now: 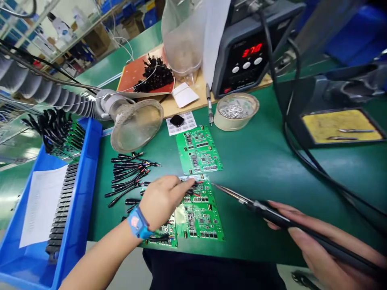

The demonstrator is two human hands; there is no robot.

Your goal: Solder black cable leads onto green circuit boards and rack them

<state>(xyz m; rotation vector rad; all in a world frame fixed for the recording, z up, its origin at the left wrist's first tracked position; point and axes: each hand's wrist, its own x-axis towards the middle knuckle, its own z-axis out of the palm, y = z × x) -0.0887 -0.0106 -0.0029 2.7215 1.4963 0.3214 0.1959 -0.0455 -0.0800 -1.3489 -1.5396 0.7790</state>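
My left hand (pixel 165 197), with a blue wristband (pixel 139 223), reaches over the green circuit boards (pixel 202 221). Its fingers press together at a black cable with red wire ends (pixel 196 188) on the upper board of the near pair. My right hand (pixel 305 229) grips a black soldering iron (pixel 272 215). The iron's thin metal tip points left, close to that board's right edge. Another green board pair (pixel 199 151) lies just beyond. Black cables (pixel 127 173) are spread left of the boards, and a board with wires (pixel 163 237) is partly hidden below my left wrist.
A blue bin (pixel 90 161) holding boards stands at left. A fume extractor nozzle (pixel 137 125) hangs beyond the cables. Behind are a tape roll (pixel 236 121), a pen (pixel 209 104) and a soldering station (pixel 242 60). A yellow sponge (pixel 341 125) and looping cords (pixel 302 157) are at right.
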